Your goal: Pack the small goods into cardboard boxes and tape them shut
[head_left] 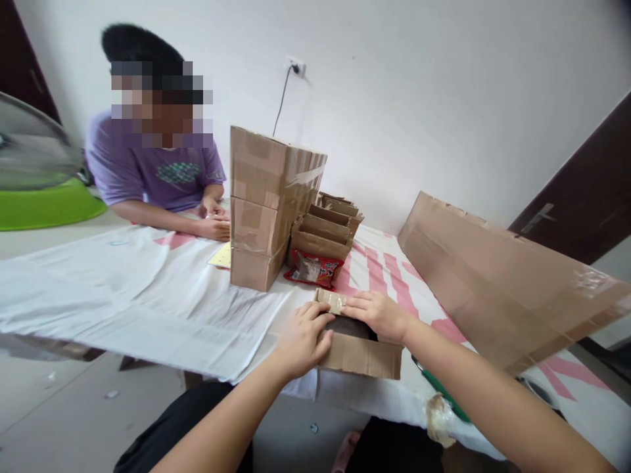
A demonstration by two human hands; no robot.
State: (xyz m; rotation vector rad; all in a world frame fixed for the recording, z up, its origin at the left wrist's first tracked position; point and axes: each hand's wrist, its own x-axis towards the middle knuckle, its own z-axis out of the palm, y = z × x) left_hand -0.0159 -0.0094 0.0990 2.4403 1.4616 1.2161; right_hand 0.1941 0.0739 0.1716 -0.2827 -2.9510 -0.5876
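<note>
A small cardboard box (362,358) sits at the near edge of the cloth-covered table, its top partly open. Inside shows a dark item (351,326) that I cannot name. My left hand (303,335) grips the box's left end, with fingers over the top and thumb at the near side. My right hand (378,316) reaches across the box from the right, its fingers holding the far flap (331,301), which has shiny tape on it. Just beyond the flap lies a red food packet (315,268) with a clear window.
Taped cardboard boxes (256,217) stand stacked beyond my left hand. Open boxes (325,226) line up behind the packet. A large cardboard sheet (493,276) leans at right. Near my right forearm are a green object (446,394) and crumpled tape (438,420). Across the table sits a person (162,171).
</note>
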